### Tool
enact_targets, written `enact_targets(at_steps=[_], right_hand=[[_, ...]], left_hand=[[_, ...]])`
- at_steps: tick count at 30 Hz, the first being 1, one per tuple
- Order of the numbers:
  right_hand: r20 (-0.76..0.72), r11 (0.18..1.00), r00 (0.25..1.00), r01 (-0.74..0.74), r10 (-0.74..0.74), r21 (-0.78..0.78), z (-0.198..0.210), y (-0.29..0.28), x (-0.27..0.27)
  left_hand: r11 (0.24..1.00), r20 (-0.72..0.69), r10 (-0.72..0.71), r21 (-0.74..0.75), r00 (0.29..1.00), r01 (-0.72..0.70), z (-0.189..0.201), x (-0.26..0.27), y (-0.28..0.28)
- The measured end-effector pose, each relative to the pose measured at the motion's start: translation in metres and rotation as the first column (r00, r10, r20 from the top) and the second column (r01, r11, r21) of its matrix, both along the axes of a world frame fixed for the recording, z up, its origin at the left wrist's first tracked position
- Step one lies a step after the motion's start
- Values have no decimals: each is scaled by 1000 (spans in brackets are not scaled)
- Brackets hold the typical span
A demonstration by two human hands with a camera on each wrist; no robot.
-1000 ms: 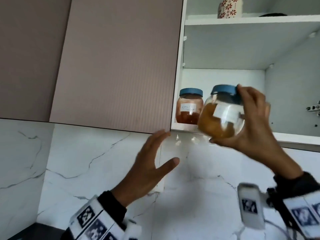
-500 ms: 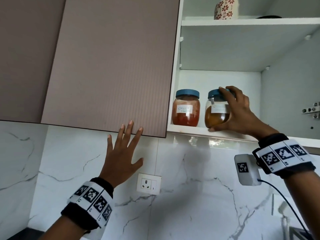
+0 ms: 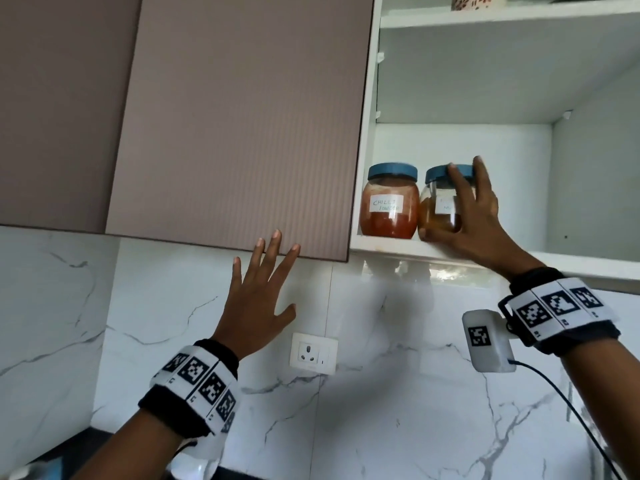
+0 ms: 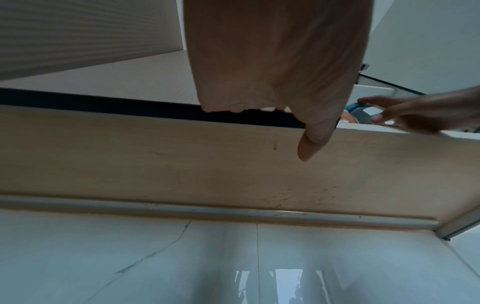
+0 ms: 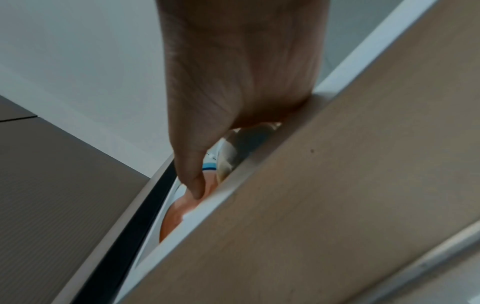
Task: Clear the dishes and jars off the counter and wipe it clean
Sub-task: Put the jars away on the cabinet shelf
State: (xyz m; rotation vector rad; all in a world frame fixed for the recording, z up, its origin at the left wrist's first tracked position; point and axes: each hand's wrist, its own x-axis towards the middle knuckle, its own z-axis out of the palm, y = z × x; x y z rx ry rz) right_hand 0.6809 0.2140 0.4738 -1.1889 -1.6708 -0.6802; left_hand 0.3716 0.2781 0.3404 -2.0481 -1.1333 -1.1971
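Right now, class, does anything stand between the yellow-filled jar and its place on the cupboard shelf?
Nothing visible does. The yellow-filled jar already stands on the lower shelf, close beside the chilli powder jar, with the right hand around it. The left hand hovers open below the closed cupboard door, away from both jars.

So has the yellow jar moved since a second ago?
Yes. The yellow jar went from mid-air in front of the cabinet onto the bottom shelf, now beside the chilli powder jar, right hand on it.
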Motion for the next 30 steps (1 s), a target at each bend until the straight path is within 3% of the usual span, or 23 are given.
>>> enact_targets(at_steps=[3, 5, 7, 10, 13, 15, 17, 21, 23, 25, 27, 30], right_hand=[[15, 988, 998, 57, -60, 145, -14, 3, -4], [-11, 962, 997, 82, -82, 260, -33, -2, -16], [-73, 927, 996, 67, -43, 369, -62, -14, -35], [-154, 916, 982, -40, 110, 400, -129, -35, -68], [-219, 943, 928, -254, 300, 215, -212, -24, -95], [-387, 905, 842, -424, 376, -43, -266, -3, -115], [-482, 781, 813, -519, 327, -347, -313, 25, -134], [-273, 476, 913, -393, 302, -787, -379, 84, -173], [-205, 362, 925, -320, 321, -876, -402, 113, -195], [-184, 302, 921, -294, 344, -907, -426, 146, -215], [-170, 266, 915, -277, 365, -923, -444, 176, -233], [-162, 283, 926, -265, 340, -922, -466, 222, -260]], left_hand=[[993, -30, -36, -114, 999, 32, -10, -10, -14], [956, -5, -110, -274, 994, 104, -30, -27, -25], [885, 145, -180, -408, 973, 224, -56, -56, -39], [849, 392, -100, -446, 914, 284, -109, -107, -64], [831, 572, -31, -440, 820, 339, -166, -147, -96], [804, 639, 24, -469, 769, 364, -202, -164, -122], [769, 687, 93, -509, 720, 387, -229, -175, -147], [750, 731, 199, -542, 653, 378, -249, -193, -178], [773, 747, 224, -527, 626, 352, -248, -197, -190], [808, 756, 236, -502, 611, 309, -248, -199, -195], [839, 771, 253, -476, 584, 265, -245, -197, -194], [855, 782, 270, -463, 562, 233, -244, -191, -186]])
